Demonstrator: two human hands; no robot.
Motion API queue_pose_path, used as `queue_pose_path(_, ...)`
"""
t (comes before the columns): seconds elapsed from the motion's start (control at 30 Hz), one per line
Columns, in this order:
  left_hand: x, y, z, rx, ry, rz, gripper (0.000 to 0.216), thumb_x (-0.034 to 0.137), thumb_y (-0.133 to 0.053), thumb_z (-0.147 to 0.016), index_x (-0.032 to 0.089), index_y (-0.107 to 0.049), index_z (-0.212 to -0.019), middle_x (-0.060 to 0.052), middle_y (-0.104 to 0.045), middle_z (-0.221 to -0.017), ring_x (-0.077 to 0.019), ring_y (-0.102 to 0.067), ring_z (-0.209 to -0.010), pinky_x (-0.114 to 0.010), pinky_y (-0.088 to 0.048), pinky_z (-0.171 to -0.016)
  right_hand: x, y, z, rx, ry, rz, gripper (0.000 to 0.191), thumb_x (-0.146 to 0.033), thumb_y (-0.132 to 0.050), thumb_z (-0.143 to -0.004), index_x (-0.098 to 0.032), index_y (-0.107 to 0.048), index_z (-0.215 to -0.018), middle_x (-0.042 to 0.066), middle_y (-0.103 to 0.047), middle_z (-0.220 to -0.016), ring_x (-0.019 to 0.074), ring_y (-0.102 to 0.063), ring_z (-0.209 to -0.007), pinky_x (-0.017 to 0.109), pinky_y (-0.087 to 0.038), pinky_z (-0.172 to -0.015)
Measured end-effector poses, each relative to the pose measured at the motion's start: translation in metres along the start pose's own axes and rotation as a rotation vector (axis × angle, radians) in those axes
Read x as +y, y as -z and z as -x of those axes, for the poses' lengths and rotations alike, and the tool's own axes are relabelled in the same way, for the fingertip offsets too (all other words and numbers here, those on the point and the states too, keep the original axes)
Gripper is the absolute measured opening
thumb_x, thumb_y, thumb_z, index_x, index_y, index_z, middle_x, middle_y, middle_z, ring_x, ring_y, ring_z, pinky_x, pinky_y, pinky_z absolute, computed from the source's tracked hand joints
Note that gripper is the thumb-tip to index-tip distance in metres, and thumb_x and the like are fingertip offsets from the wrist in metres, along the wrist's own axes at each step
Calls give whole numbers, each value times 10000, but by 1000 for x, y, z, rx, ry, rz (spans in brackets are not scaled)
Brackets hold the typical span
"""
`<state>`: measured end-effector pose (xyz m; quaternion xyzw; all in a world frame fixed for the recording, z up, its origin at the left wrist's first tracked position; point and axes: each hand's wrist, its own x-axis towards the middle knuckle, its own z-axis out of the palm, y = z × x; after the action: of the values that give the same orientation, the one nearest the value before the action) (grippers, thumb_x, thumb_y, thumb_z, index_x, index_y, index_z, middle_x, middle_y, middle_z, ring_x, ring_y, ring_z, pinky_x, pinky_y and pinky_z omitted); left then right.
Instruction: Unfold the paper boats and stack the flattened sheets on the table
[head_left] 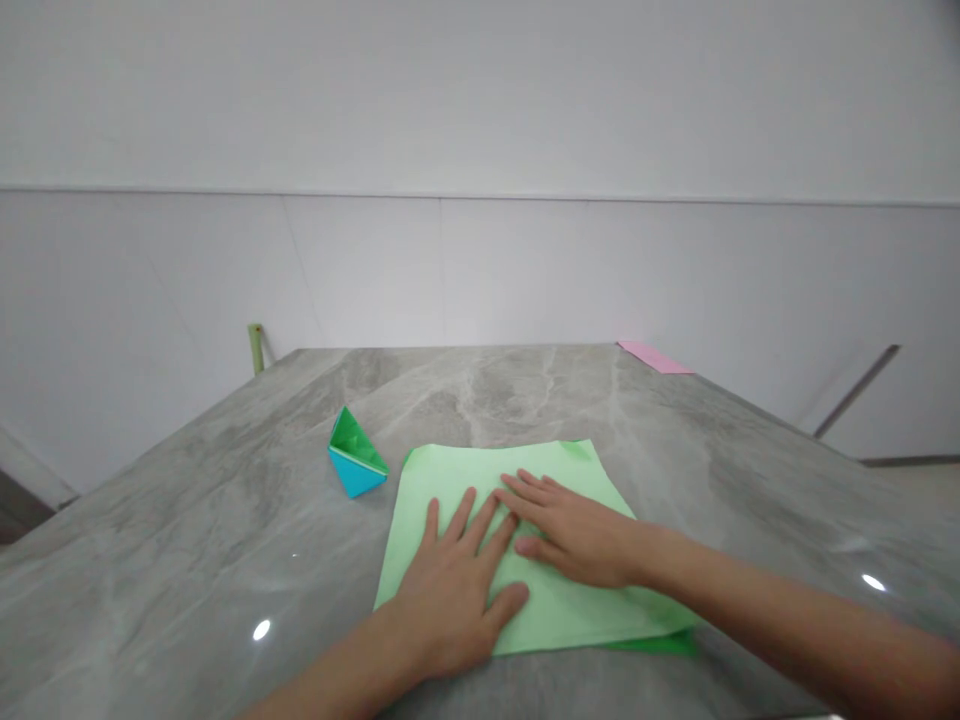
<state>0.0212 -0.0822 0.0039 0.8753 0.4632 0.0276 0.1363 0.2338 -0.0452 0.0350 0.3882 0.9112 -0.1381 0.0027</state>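
Observation:
A light green sheet of paper [577,620] lies on the table close to me, with darker green showing at its corners and along its lower right edge. My left hand [457,585] rests flat on it with the fingers spread. Just to the right, my right hand [566,525] also lies flat on the sheet, its fingertips by those of my left hand. Left of the sheet sits a folded paper piece [357,470], blue outside and green inside, shaped like a small boat; neither hand touches it.
The grey marbled table [480,390] reaches to a white wall [480,270]. A pink sheet of paper [655,357] lies at its far right corner. Beyond the far left edge stands a green post-like object [256,348].

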Motion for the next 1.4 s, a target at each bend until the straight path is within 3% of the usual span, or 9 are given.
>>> queue_pose_path(0.13,-38,10,-5,26,354,-28,725,576,-325,-955,192,-271,-1568,-92,-144,-1649,-416,-123,-1502,-668,-173,-1168,59,-19,-4,60,-186,-47,620,-601,-352,-987,-329,-321,-1543,67,-190,-1638,383,-132,-1506,760,-20,-1121)
queue_pose_path(0.3,-86,15,-19,204,356,73,741,355,-455,-896,-6,-276,-1518,-234,-197,-1618,-363,-232,-1487,-503,-252,-1205,93,-38,14,402,-253,-178,563,-536,-418,-985,-231,-517,-1448,106,-313,-1599,352,-184,-1497,658,-195,-1170)
queue_pose_path(0.5,-84,-1,-32,482,365,202,734,301,-494,-844,66,-271,-1503,-225,-223,-1623,-306,-220,-1498,-482,-222,-1225,90,-43,9,536,-240,-285,505,-447,-482,-972,-232,-544,-1425,97,-290,-1608,319,-186,-1496,592,-247,-1180)
queue_pose_path(0.73,-72,23,-28,405,363,191,710,289,-525,-866,18,-326,-1491,-254,-89,-1638,-308,-170,-1513,-468,-219,-1219,91,-44,7,474,-260,-250,503,-458,-490,-964,-215,-583,-1394,121,-248,-1621,348,-151,-1500,605,-233,-1176)
queue_pose_path(0.9,-43,38,-10,151,177,-127,650,217,-579,-849,210,-435,-1483,-106,-89,-1661,-414,35,-1497,-719,-43,-1155,86,-52,5,463,-270,15,405,-360,-493,-980,-254,-626,-1348,143,-275,-1609,422,-74,-1487,767,-150,-1099)
queue_pose_path(1.0,-24,34,-2,-88,-62,-56,617,307,-528,-932,241,-367,-1524,-80,-125,-1651,-354,-31,-1515,-656,-122,-1188,80,-52,7,548,-61,129,461,-191,-405,-1003,-263,-510,-1446,117,-295,-1609,335,-78,-1509,710,-140,-1146)
queue_pose_path(1.13,-21,20,-1,-138,-211,37,698,526,-441,-969,291,-192,-1576,-72,-95,-1650,-372,-37,-1514,-712,-67,-1158,76,-45,12,316,209,96,535,-175,-373,-1020,-300,-333,-1539,54,-312,-1611,227,-165,-1509,514,-255,-1206)
queue_pose_path(1.27,-31,9,2,-74,-209,42,693,572,-436,-959,373,-169,-1567,-62,-90,-1652,-384,-59,-1513,-741,-36,-1136,92,-38,6,212,-46,73,655,-491,-439,-999,-235,-251,-1572,106,-234,-1626,319,-173,-1501,581,-246,-1190)
queue_pose_path(1.4,-43,9,15,-48,-99,67,688,567,-451,-954,344,-223,-1564,-55,-104,-1652,-349,-64,-1520,-665,-94,-1184,112,-37,-4,227,-196,81,731,-595,-359,-987,-160,-272,-1567,148,-230,-1616,333,-213,-1494,572,-239,-1197)
